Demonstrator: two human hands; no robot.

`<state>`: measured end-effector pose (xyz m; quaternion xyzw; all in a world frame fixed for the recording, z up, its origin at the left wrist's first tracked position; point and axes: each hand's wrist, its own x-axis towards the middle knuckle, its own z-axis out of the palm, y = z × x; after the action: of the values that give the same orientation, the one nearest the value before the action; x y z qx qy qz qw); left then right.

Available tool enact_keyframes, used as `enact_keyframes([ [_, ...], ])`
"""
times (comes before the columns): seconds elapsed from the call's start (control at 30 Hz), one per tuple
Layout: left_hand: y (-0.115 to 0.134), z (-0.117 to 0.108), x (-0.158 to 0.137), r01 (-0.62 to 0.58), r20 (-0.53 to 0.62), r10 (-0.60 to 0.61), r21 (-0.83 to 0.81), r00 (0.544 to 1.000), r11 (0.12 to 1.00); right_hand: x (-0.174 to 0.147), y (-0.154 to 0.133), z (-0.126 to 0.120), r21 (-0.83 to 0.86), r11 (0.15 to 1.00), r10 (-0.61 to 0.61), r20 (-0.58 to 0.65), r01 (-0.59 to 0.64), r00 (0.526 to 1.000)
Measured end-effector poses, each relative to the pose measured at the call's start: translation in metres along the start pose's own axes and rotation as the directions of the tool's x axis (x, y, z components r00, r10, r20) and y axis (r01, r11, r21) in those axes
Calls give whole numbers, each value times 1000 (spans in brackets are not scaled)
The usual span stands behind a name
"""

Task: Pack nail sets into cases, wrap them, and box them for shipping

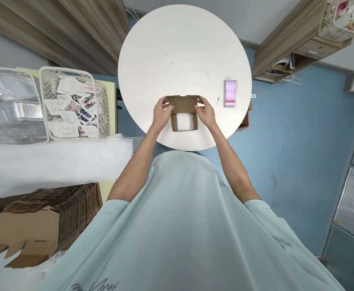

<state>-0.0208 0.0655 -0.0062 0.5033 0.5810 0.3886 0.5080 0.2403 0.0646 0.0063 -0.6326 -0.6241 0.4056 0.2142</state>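
Note:
A small brown cardboard box (182, 104) stands on the round white table (179, 44) near its front edge, with its lid raised toward the far side. Inside lies something white and flat (184, 121), whose kind I cannot make out. My left hand (162, 114) grips the left edge of the lid between thumb and fingers. On the opposite edge, my right hand (206, 113) pinches the lid in the same way. A phone (230, 93) with a blurred screen lies to the right of the box.
At left, a white basket (96, 81) holds carded beaded items beside a bin of clear plastic packs (10, 109). White sheets (58, 161) lie nearer, above stacked flat cardboard boxes (80, 214). A wooden cabinet (285, 40) stands at the right back. Another cardboard box (245, 121) shows beyond the table's edge.

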Motion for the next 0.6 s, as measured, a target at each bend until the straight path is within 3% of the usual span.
enact_keyframes([
  [0.2, 9, 10, -27, 91, -49, -88, 51, 995, 995, -36, -19, -4, 30, 996, 81, -22, -80, 997],
  [0.33, 7, 20, -58, 136, -65, -130, 100, 989, 986, -68, -16, 7, 53, 994, 96, -34, -94, 995],
  [0.6, -13, 27, -107, 93, 58, -111, 256, 992, 962, -115, 5, 26, -28, 992, 127, 40, -126, 991],
])
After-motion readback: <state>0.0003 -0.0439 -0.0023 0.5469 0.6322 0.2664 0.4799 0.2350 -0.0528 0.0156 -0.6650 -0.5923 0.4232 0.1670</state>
